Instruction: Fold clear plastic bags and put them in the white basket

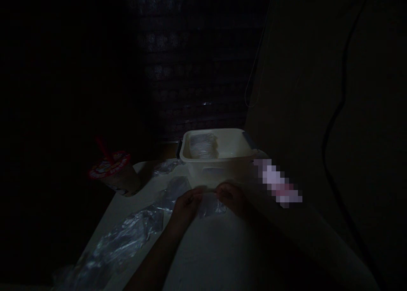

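Although the light is very dim, crumpled clear plastic (129, 233) shows at the near left of the pale worktop (216, 257), spread loosely past the forearm. A little farther in, the left hand (187, 202) and right hand (231, 195) face each other over a small clear plastic bag (211, 208). The fingers of both are curled and seem to pinch its upper edge, one at each end; the exact contact of the tips is lost in shadow. The bag sits between the hands, just in front of the tub. It should be almost weightless, limp, slippery and quick to crease or cling, so the two upper corners look the best places to hold, with light tension to keep it flat.

Beyond, to the left, stands a lidded drink cup (122, 180) with a red straw (104, 149). The white plastic tub (232, 170) holds a wrapped bundle (202, 146) at its left end. Behind rises a dark, horizontally banded surface (162, 40).
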`<state>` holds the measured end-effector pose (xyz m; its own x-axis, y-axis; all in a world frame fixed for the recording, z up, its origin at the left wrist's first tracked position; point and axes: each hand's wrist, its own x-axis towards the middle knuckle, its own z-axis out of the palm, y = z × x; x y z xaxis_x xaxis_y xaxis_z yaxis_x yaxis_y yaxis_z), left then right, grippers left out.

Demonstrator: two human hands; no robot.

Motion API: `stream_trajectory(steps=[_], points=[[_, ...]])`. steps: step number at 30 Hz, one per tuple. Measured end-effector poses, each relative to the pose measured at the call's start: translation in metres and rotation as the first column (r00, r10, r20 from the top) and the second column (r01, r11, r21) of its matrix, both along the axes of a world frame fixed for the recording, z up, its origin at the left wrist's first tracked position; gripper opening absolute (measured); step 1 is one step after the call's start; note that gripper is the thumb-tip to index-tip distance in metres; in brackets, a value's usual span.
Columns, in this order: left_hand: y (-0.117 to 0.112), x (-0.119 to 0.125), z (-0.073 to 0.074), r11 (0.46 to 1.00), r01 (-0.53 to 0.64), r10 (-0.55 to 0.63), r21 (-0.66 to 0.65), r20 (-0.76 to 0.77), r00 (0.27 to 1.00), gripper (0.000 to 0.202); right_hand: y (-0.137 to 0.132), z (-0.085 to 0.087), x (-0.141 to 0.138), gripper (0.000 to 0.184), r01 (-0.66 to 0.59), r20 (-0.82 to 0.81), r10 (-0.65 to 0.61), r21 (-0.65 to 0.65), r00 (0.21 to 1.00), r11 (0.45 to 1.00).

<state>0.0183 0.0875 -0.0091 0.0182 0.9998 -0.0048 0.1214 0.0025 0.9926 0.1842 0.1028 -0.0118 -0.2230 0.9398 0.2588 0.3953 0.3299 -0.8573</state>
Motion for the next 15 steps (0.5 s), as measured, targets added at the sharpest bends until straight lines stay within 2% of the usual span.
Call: stream_trajectory(steps=[3, 8, 12, 15], points=[[-0.0007, -0.0009, 0.0015, 0.998, -0.013, 0.013, -0.057, 0.001, 1.000, 0.024, -0.0009, 0.0009, -0.0003, 0.011, 0.025, -0.056, -0.029, -0.057, 0.998, 0.998], [-0.0028, 0.0008, 0.0019, 0.998, -0.050, 0.050, -0.048, 0.010, 0.999, 0.020, 0.0011, -0.0008, 0.0003, 0.019, 0.074, -0.123, -0.090, -0.127, 0.988, 0.989], [-0.0049, 0.0026, 0.0032, 0.997, -0.068, 0.068, -0.038, 0.025, 0.997, 0.019, 0.0011, -0.0002, 0.0023, 0.026, 0.102, -0.089, -0.113, -0.114, 0.990, 0.988], [-0.0067, 0.0035, 0.0030, 0.996, -0.082, 0.083, -0.029, 0.046, 0.995, 0.019, -0.0007, 0.0009, 0.0028, 0.030, 0.061, -0.054, -0.067, -0.101, 0.996, 0.993]])
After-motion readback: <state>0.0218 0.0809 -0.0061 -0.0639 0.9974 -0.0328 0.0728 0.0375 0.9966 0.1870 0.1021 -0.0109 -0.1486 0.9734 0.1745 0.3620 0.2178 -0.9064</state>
